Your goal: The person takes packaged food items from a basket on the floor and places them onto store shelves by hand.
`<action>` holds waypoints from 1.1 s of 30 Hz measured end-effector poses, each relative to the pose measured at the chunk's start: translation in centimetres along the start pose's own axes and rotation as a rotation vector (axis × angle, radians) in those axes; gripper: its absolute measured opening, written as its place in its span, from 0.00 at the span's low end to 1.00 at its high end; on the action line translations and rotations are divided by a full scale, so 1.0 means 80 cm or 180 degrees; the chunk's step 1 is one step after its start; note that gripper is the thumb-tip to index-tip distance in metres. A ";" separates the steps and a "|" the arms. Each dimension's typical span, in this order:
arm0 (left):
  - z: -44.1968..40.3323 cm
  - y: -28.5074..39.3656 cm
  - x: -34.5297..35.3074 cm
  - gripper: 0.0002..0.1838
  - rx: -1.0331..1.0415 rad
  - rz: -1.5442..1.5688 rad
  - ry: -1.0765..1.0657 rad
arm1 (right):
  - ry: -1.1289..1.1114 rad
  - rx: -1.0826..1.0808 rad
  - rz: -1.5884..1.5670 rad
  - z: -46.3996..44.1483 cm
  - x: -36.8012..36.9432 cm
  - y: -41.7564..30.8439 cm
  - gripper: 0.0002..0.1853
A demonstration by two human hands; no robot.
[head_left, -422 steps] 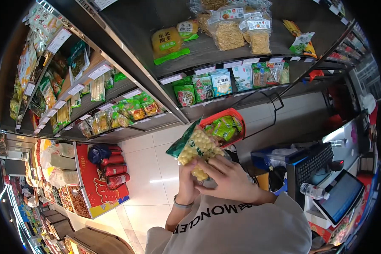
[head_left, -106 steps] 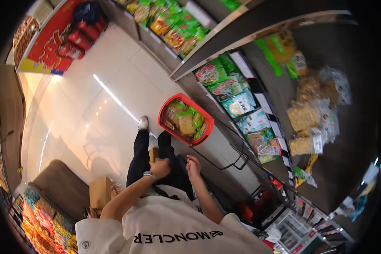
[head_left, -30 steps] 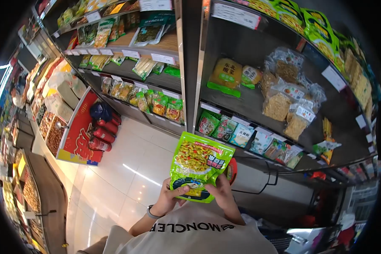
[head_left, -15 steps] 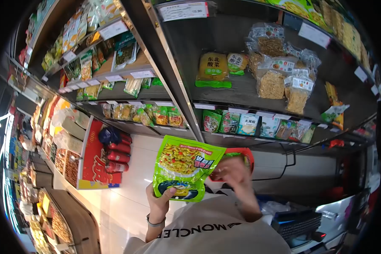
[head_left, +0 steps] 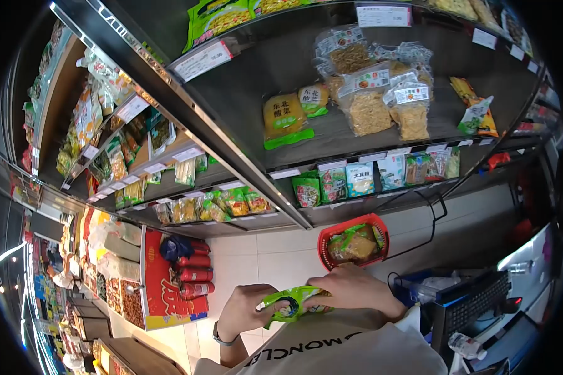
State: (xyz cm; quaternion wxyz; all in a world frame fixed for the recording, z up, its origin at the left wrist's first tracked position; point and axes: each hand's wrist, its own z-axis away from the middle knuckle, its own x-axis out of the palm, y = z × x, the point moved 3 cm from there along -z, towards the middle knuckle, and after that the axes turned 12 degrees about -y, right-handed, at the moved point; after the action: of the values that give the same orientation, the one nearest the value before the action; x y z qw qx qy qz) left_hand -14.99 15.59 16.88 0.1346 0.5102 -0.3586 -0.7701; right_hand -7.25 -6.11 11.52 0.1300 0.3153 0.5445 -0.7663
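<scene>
The right hand (head_left: 360,287), off the bright-green food pouch (head_left: 296,294) half a second ago, is back on it, and the pouch has tipped nearly edge-on, closer to the shirt (head_left: 356,344). Left hand (head_left: 247,307) and right each grip an end, its visible length running crosswise between them; the red shopping basket (head_left: 323,250) sits beyond, nearer the right.

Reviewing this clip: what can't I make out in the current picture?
All in the head view:
- Most of the front of the green packet: tilted and partly covered by the left hand and right hand.
- Lower contents of the red basket: under the items on top.
- Fine print on the large price tag: too small.
- Tops of the upper-shelf packets: cut off by the picture's top edge.
</scene>
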 end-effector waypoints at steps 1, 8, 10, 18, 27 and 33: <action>-0.001 0.001 -0.002 0.10 0.0037 0.0036 0.0195 | 0.0083 -0.0160 -0.0241 0.001 0.001 0.009 0.21; -0.008 -0.007 0.006 0.32 0.0968 0.2658 0.1597 | 0.1816 -0.0305 -0.1536 0.028 -0.003 0.001 0.10; -0.021 0.012 0.024 0.41 0.0943 0.2854 0.1504 | 0.2844 -0.0378 -0.1665 0.030 0.011 0.004 0.09; -0.048 0.055 0.047 0.25 0.0382 0.2532 0.1350 | 0.2799 -0.0634 -0.3376 0.053 0.024 -0.010 0.13; -0.092 0.090 0.053 0.17 0.0258 0.3609 0.1100 | 0.1528 -0.0924 -0.5000 0.091 -0.023 0.003 0.28; -0.133 0.115 0.023 0.36 0.0822 0.1693 0.1876 | 0.2175 -0.1225 -0.4093 0.112 -0.069 0.009 0.25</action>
State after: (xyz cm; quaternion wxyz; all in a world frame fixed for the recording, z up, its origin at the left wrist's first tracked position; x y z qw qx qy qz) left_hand -7.91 3.61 19.58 0.3606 0.6110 -0.5177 -0.4781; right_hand -5.71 -15.38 16.32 -0.4664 0.1272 0.7557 -0.4419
